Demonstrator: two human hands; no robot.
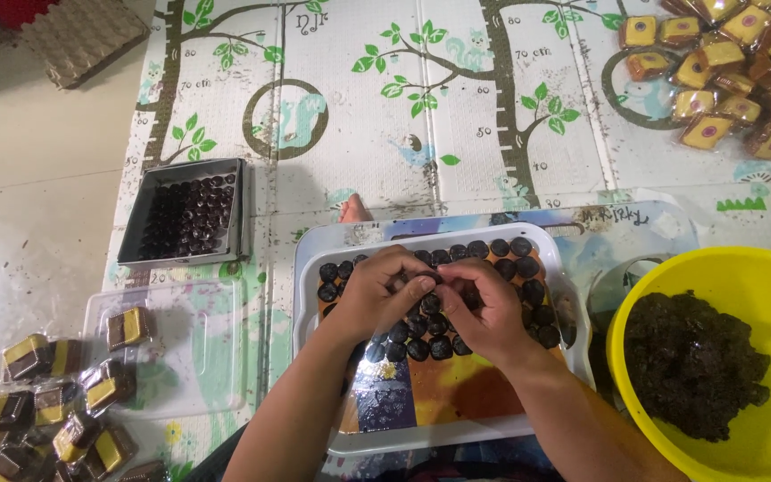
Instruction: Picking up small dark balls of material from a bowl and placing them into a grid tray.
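Both my hands meet over a white tray (310, 277) that carries rows of small dark round balls (515, 261). My left hand (377, 290) and my right hand (484, 303) pinch one dark ball (430, 278) between their fingertips, just above the rows. The tray's lining is a colourful picture, bare at the near end. My forearms come in from the bottom edge and hide part of the tray.
A yellow bowl (649, 286) of dark crumbly paste stands at right. A dark metal tray (241, 210) of dark balls lies at left, with a clear plastic lid (216, 357) and wrapped yellow-brown cakes (64, 402) nearer. More wrapped cakes (733, 71) pile at the top right. A toe (354, 211) shows beyond the white tray.
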